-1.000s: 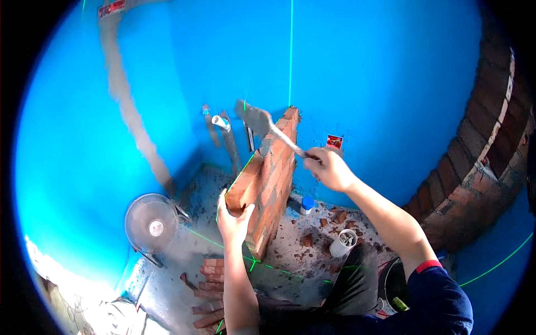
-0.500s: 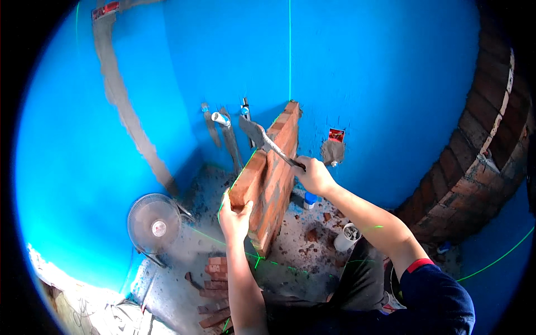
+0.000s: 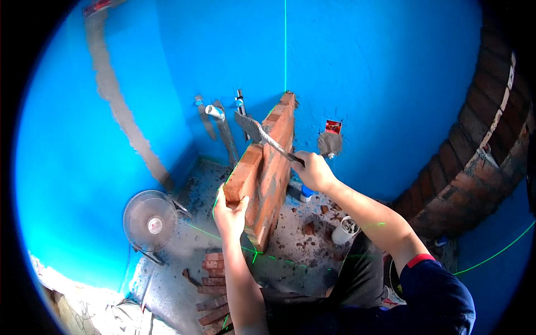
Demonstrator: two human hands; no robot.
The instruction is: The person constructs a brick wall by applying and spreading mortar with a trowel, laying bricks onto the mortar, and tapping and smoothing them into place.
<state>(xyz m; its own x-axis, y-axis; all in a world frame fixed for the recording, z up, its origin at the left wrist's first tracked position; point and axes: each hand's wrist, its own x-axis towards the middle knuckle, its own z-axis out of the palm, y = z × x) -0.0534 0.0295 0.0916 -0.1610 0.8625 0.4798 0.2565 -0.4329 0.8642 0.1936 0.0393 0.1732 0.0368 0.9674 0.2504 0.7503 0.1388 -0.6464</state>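
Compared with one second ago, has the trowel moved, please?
Yes: judged against the white pipe, the trowel is now lower in the view, closer to the held brick.

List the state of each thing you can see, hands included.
Left hand: closed on near end of brick
Right hand: closed on trowel
Brick: held
Trowel: held, blade past the brick's far end
Brick wall: standing, grey smears on its side
White tub: open, grey lumps inside
Loose bricks: piled unevenly
Fan: can't tell whether it's running
Green line: lit
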